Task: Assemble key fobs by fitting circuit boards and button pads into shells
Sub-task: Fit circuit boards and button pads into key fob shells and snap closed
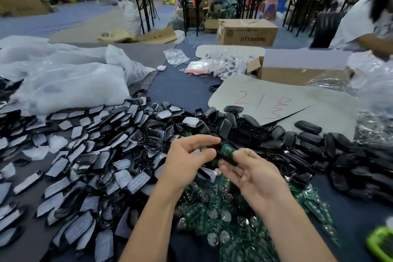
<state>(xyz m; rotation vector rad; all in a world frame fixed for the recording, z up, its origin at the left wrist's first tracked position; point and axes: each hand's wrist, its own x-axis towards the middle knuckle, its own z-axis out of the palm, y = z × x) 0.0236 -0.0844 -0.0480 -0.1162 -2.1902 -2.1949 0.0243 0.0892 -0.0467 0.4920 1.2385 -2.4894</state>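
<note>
Progress: early, as far as I can judge. No stack of finished fobs shows near the hands. Stock left is large: padded shells [89, 155] cover the table's [180, 89] left side down to the near edge, plain black shells [308, 144] spread toward the right edge, and loose boards [214, 208] with coin cells are heaped at the near edge under the wrists. Small bags [204, 68] lie toward the far edge; contents too small to tell.

Current unit: one board [225, 148] going into one shell [219, 154], held above the table middle. Not seated yet, I think, since the board sits tilted.

Left hand [187, 157]: fingers curled, thumb and forefinger pinching the shell's left end.

Right hand [257, 174]: palm up, half closed. Forefinger on the board's right end, thumb underneath, other fingers loose. Motion blur here, so the exact contact is unclear.
</note>
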